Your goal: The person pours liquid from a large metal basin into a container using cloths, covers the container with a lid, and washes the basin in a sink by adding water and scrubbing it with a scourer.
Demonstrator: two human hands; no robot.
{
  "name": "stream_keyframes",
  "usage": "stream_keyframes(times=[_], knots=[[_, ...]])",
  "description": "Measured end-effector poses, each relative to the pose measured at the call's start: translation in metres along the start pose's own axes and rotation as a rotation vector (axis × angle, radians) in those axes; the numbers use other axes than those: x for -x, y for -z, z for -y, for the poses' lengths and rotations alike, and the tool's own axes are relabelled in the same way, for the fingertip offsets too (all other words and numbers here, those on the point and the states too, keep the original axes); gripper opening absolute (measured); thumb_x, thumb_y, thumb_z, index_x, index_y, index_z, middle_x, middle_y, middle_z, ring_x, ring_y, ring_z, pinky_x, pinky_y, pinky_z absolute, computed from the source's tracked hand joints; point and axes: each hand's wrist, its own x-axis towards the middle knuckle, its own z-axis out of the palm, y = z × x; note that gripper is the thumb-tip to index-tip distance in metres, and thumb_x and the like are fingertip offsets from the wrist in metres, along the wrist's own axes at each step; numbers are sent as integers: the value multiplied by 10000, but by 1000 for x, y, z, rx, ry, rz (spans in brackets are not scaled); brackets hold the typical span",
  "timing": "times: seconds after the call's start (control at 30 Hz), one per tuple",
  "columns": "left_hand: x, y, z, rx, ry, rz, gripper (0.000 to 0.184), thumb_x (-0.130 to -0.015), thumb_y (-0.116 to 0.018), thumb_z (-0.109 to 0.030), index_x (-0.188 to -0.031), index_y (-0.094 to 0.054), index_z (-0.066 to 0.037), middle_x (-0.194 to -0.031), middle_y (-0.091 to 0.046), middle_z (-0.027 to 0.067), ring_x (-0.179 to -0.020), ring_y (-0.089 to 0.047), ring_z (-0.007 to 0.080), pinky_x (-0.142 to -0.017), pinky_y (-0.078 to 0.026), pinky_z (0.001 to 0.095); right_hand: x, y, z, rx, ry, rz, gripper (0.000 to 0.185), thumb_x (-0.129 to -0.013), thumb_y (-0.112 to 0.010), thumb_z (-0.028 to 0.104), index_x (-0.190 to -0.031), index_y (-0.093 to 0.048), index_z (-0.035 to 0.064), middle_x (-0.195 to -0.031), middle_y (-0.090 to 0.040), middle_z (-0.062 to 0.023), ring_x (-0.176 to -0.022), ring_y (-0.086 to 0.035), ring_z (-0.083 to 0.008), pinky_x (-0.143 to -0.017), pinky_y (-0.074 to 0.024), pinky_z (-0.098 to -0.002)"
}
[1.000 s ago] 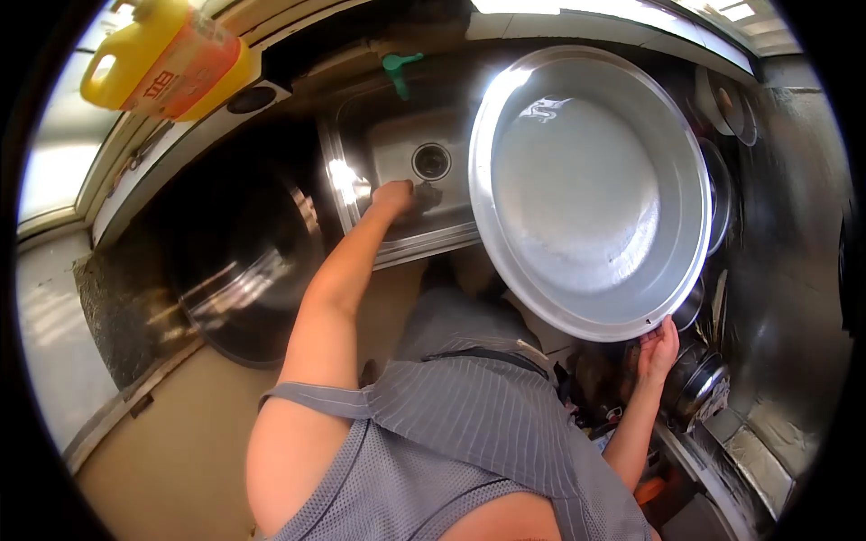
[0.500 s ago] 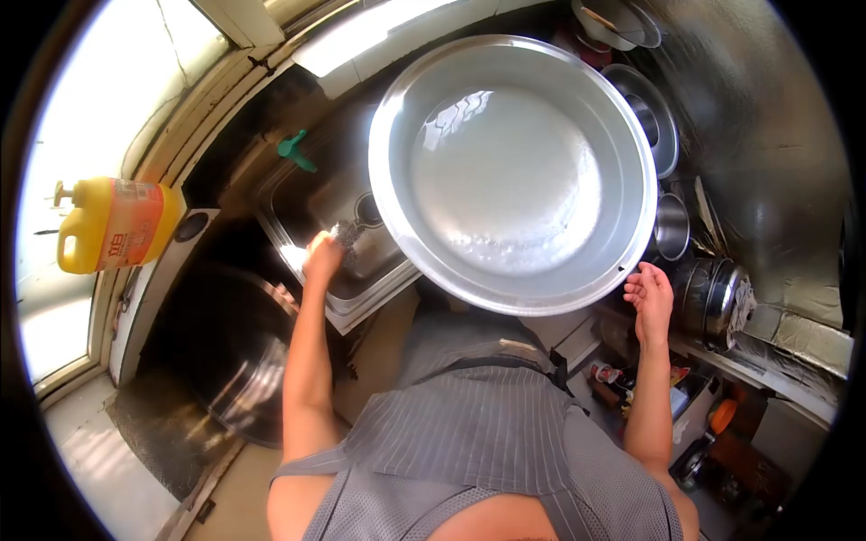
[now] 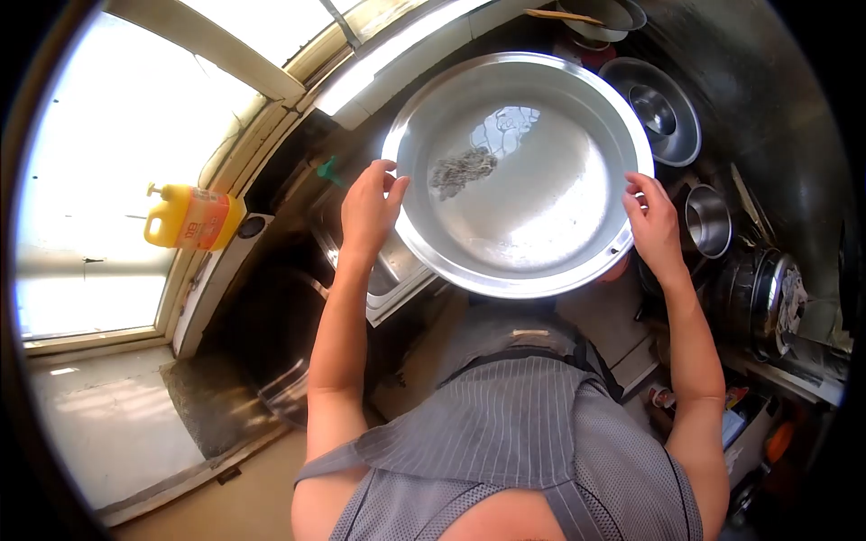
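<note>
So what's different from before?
The left hand let go of the scrubber, now in the basin instead of over the sink, and moved to the basin's left rim. The right hand moved forward along the right rim. The yellow jug stayed by the window.

Strong daylight comes from the window [image 3: 99, 234] at left and top, its panes washed out to near white. The basin [image 3: 519, 230] throws back a patterned pale reflection toward its top and a broad white glare at lower right. The sink [image 3: 384, 276] has small bright glints, while the tub [image 3: 290, 383] beside it sinks into deep shadow. The wall [image 3: 767, 99] at right is dim, with a faint sheen. Fine detail is soft, especially toward the right, and the wide lens bends straight edges inside a rounded black border.
</note>
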Motion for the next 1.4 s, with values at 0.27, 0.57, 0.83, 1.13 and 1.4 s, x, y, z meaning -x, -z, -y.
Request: stream_keyframes(times=[0.27,0.57,0.83,1.13,1.4], knots=[[70,-40,72,-64,190,-168,277,-933,-633,-233,-1086,-616,-3,-952,-672,135,-856,-650,249,-762,-511,357,-127,-125,-57,418,330,625,469,-854,-576,17,-1312,-586,115,-1141,-612,-202,-1088,-597,-377,-949,-484,-439],[70,-85,117,810,510,1,493,-962,-601,-151,-1352,-377,50,-845,-624,75,-739,-608,130,-692,-519,257,-104,-287,-50,790,533,670,254,-870,-526,62,-1085,-649,117,-1181,-567,-185,-999,-619,-407,-866,-528,-477],[47,-84,111,1060,493,163,764,-874,-589,-6,-1513,-173,-50,-857,-647,94,-734,-639,147,-631,-523,266,-75,-181,-85,808,494,820,236,-831,-551,58,-1031,-650,136,-1139,-516,-127,-950,-573,-353,-768,-554,-446],[45,-78,96,1214,574,149,769,-897,-573,-10,-1531,-145,-82,-1002,-675,155,-802,-689,185,-559,-579,256,-191,-258,-135,866,39,163,301,-865,-523,33,-1153,-573,107,-1148,-518,-225,-921,-622,-421,-754,-549,-507],[45,-78,86,1173,678,99,745,-897,-563,13,-1534,-199,-114,-1030,-676,147,-813,-694,191,-565,-595,280,-175,-362,-32,538,339,416,182,-831,-564,66,-975,-676,71,-1151,-524,-189,-1004,-564,-400,-815,-529,-483]])
